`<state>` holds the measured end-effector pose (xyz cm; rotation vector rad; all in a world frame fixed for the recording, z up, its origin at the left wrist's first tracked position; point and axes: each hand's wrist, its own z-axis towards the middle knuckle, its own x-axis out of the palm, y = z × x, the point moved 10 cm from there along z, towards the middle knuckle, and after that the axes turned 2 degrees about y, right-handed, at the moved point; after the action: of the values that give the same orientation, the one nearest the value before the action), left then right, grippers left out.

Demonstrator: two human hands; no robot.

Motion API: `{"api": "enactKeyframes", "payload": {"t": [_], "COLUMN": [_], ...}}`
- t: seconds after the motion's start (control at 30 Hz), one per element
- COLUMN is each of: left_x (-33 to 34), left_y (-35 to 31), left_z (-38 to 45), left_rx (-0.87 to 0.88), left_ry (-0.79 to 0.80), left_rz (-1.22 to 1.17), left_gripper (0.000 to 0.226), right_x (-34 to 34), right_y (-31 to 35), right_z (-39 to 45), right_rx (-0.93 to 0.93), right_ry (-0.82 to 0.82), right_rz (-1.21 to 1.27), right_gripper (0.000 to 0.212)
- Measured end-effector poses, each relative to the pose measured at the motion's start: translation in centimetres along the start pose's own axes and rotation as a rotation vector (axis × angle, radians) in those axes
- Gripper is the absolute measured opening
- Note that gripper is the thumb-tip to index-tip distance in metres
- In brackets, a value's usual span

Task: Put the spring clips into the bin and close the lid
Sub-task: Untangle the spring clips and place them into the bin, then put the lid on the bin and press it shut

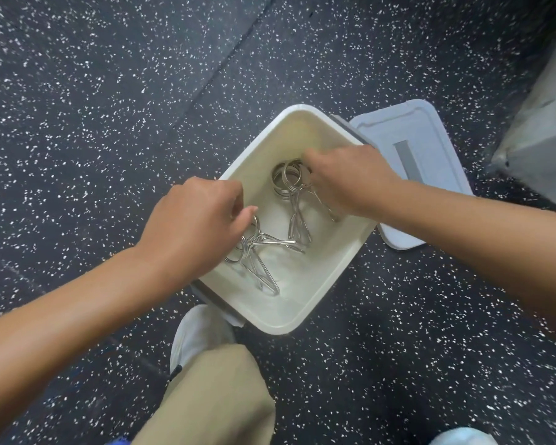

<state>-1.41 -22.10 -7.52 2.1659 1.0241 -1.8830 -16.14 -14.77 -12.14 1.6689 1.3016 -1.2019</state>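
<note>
A white rectangular bin (280, 319) stands open on the dark speckled floor. Inside it lie several silver wire spring clips. My left hand (195, 224) reaches into the bin's left side, its fingers closed on the coil of a spring clip (254, 255) that rests near the bin floor. My right hand (347, 178) reaches in from the right, its fingers closed on the coiled rings of another spring clip (291, 187) whose handles hang down. The grey-white lid (430, 146) lies flat on the floor just right of the bin, partly under my right forearm.
My knee in tan trousers (212, 396) and a white shoe (199, 335) are just in front of the bin. A second shoe tip (463, 438) shows at the bottom right. A grey block-like object (543, 117) stands at the right edge.
</note>
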Motion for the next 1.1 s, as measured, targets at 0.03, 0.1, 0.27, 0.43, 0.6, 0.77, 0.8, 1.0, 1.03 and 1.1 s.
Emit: {"api": "enactKeyframes", "payload": {"t": [0.03,0.1,0.27,0.43,0.6,0.77,0.8,1.0,1.03,1.1], "left_x": [0.1,0.2,0.7,1.0,1.1,1.3,1.3,0.8,0.6,0.1], "left_y": [-0.1,-0.2,-1.6,-2.9,-2.7,-2.6,-2.7,-3.2,-3.3,-3.6], "left_z": [0.0,0.0,0.3,0.5,0.5,0.3,0.3,0.3,0.3,0.2], "left_rx": [-0.002,-0.008,0.017,0.054,0.056,0.055,0.058,0.075,0.080,0.088], "left_ry": [0.002,0.005,0.028,0.034,0.021,0.030,0.032,0.018,0.015,0.008], "left_rz": [0.001,0.006,-0.001,-0.012,0.008,0.024,0.026,0.025,0.026,0.021], "left_gripper": [0.030,0.031,0.030,0.032,0.036,0.037,0.037,0.038,0.038,0.038], "right_x": [-1.1,-3.3,-1.1,8.7,11.4,12.0,11.8,9.8,9.1,7.4], "right_y": [-1.2,-3.9,-14.2,-19.4,-19.8,-20.1,-20.1,-20.3,-20.3,-20.3], "right_z": [-0.5,-1.8,-4.8,-7.0,-7.5,-7.1,-7.0,-8.5,-9.1,-10.7], "right_rx": [0.032,0.091,0.460,0.735,0.873,0.881,0.879,0.866,0.860,0.851], "right_ry": [-0.094,-0.276,-0.335,0.103,0.173,0.232,0.253,0.275,0.270,0.259], "right_rz": [0.073,0.203,0.338,0.223,0.208,0.225,0.216,0.175,0.177,0.184], "right_gripper": [0.010,0.016,0.027,0.048,0.046,0.044,0.044,0.032,0.033,0.033]}}
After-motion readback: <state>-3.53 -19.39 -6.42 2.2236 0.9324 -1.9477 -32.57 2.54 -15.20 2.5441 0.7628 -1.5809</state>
